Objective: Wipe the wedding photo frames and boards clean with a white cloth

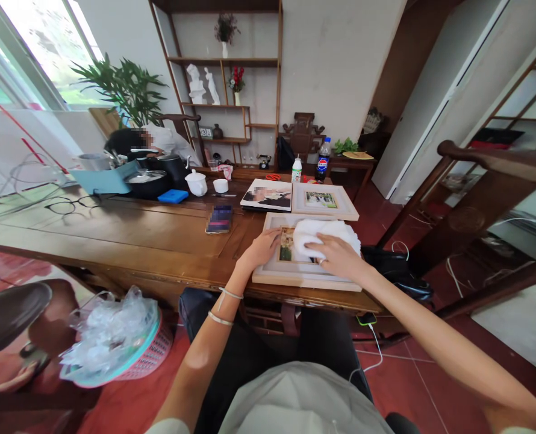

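A light wooden picture frame (306, 281) lies flat at the table's front edge, with a photo in its middle partly covered. My left hand (264, 246) rests on the frame's left side, its fingers stretched out flat. With my right hand (338, 258) I hold a bunched white cloth (320, 232) against the frame's glass, fingers bent over it. The cloth hides the right part of the photo. Just behind lies a second framed photo (322, 200) of an outdoor scene. Beside that sits a photo panel (267, 194) on a dark flat thing.
Left of the frames lies a phone (220, 219). Farther back stand a white teapot (196, 182), a white cup (220, 185), a white bottle (297, 170) and a cola bottle (323, 160). Glasses (71, 205) lie far left. A basket (148, 355) of plastic bags stands on the floor. Someone leans on the table's far side.
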Available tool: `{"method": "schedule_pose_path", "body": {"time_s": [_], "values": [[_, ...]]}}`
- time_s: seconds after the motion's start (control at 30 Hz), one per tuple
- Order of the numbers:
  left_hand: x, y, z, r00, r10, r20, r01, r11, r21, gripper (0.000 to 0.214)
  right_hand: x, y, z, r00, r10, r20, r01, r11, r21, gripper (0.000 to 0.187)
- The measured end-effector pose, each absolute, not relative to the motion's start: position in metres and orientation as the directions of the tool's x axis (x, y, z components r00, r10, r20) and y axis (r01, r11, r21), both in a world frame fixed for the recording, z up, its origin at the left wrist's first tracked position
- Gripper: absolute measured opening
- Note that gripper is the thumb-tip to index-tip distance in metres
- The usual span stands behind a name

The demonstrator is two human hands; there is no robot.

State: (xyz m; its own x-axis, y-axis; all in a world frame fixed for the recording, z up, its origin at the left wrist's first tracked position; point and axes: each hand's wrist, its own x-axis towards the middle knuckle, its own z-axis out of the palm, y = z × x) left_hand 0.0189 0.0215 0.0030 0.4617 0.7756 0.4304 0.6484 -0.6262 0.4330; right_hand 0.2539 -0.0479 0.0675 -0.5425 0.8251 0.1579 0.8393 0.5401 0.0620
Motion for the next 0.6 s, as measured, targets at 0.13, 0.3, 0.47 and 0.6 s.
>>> {"method": "schedule_pose_path", "body": {"time_s": [0.13,0.3,0.47,0.6], "values": [[0.018,0.022,0.001,0.452,0.790,0.413,0.660,-0.608,0.441,0.041,0.264,-0.007,0.069,-0.462,0.852,0.245,0.886,0.431,0.172,0.055],[0.020,0.023,0.001,0.473,0.766,0.435,0.664,-0.634,0.396,0.042,0.247,-0.020,0.072,-0.507,0.840,0.194,0.857,0.466,0.220,0.048],[0.020,0.024,0.000,0.488,0.742,0.460,0.663,-0.658,0.358,0.042,0.228,-0.091,0.080,-0.607,0.788,0.100,0.794,0.604,0.067,0.048],[0.020,0.023,0.002,0.491,0.736,0.467,0.649,-0.666,0.367,0.041,0.218,-0.130,0.080,-0.717,0.681,0.149,0.681,0.730,-0.060,0.051]]}}
